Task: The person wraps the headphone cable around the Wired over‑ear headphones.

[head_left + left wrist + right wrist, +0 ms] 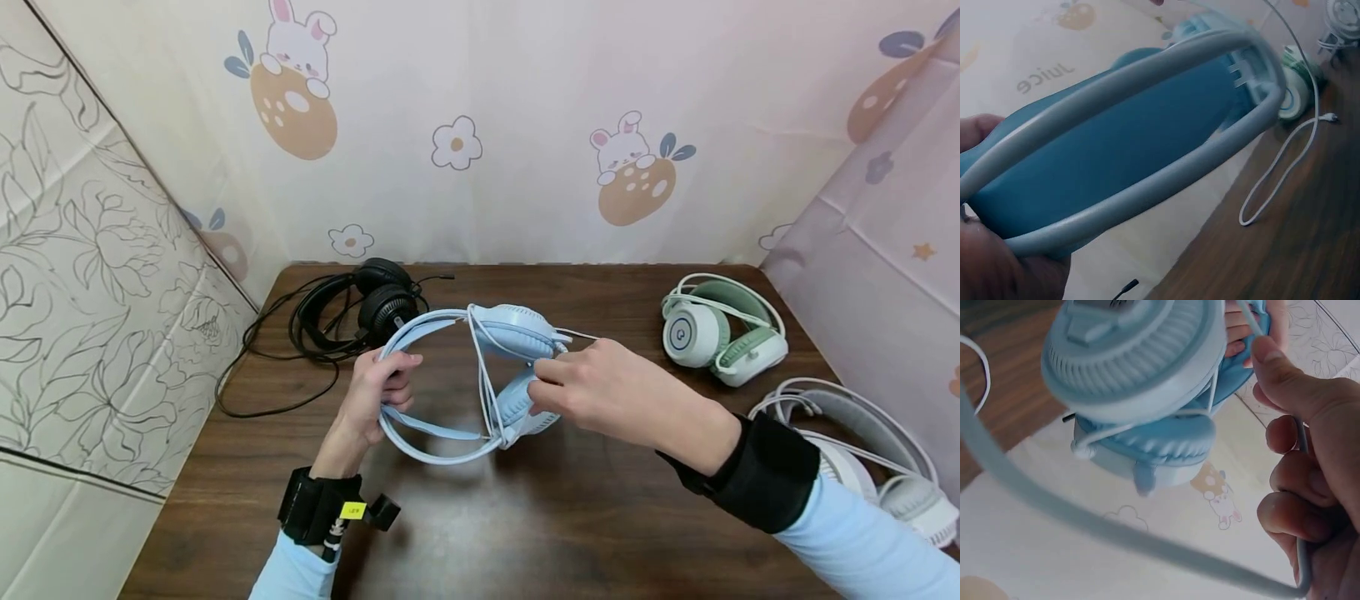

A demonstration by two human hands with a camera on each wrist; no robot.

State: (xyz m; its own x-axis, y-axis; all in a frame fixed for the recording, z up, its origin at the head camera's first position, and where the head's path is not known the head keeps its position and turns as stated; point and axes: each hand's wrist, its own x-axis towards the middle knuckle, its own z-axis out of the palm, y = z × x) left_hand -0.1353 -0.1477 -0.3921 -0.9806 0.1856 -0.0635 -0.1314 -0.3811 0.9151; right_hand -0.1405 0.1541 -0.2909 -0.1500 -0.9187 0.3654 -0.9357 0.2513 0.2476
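Observation:
Light blue headphones (517, 329) are held up over the table, tilted on their side. My left hand (375, 392) grips them by the headband, with fingers curled around its bend; the padded band (1116, 137) and its tubular frame fill the left wrist view. A pale cable (1147, 551) runs in a wide loop to my right hand (592, 387), whose curled fingers hold it beside the ear cups. Several strands of the cable cross between the two sides of the headband. In the left wrist view a thin cable end (1330, 117) with a plug shows over the table.
Black headphones (386, 312) with a coiled cord lie at the back left of the wooden table (465, 533). White-and-green headphones (693, 333) rest at the back right. White-and-grey headphones (915, 500) lie near the right edge, partly behind the right forearm. Printed curtains stand behind.

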